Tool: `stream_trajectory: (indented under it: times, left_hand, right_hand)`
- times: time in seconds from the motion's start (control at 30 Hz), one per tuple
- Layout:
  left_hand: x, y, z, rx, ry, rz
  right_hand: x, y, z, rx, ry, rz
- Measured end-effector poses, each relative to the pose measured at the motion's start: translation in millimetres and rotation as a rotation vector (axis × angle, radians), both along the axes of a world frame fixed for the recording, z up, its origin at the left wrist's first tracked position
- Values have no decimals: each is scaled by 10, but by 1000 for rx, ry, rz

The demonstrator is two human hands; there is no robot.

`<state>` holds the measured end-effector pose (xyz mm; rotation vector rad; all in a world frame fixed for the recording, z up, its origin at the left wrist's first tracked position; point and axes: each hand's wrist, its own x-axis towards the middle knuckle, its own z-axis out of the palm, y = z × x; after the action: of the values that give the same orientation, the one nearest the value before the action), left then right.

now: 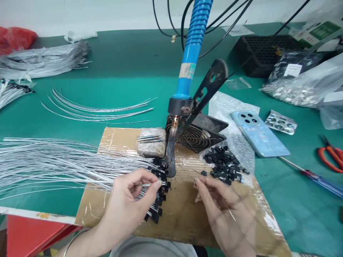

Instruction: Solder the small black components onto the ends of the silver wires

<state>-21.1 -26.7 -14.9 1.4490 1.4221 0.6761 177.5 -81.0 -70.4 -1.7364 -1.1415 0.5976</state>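
My left hand (128, 205) is closed, thumb and forefinger pinched on a grey wire near its end. Under and beside it lies a bundle of grey wires (64, 157), with black connectors (160, 197) on their right ends. My right hand (223, 210) pinches a thin silvery wire (230, 213) that crosses the palm; the wire's tip between the fingers is too small to make out. Between and beyond both hands a blue-handled soldering iron (191, 53) is held tip down in a black metal bracket (207, 89). The hands do not touch it.
A cardboard sheet (184, 214) covers the work spot. Loose black connectors (223, 162) lie on clear plastic at right, near a blue phone (259, 137), screwdriver (321, 182) and orange-handled pliers (332, 155). A black fan (197, 135) and worn block (152, 148) sit behind.
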Motion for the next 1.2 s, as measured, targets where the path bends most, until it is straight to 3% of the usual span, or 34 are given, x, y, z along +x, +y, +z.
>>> stream_trajectory:
  times: [0.2, 0.37, 0.5, 0.63, 0.93, 1.2]
  left_hand:
    - [-27, -4, -15, 18, 63, -28]
    - [-29, 13, 15, -27, -21, -43]
    - [-14, 44, 85, -76, -79, -68]
    - [13, 76, 125, -112, -174, -85]
    - [45, 91, 117, -121, -197, -67]
    - [49, 86, 124, -129, -211, -70]
  right_hand:
    - [-250, 101, 207, -56, 418, -9]
    - [-406, 165, 318, -138, 642, 28]
    - [-478, 194, 312, -131, 688, -18]
    - [-503, 202, 254, -82, 671, 38]
    - [-555, 188, 369, -142, 738, -17]
    - [-552, 181, 351, -167, 720, -4]
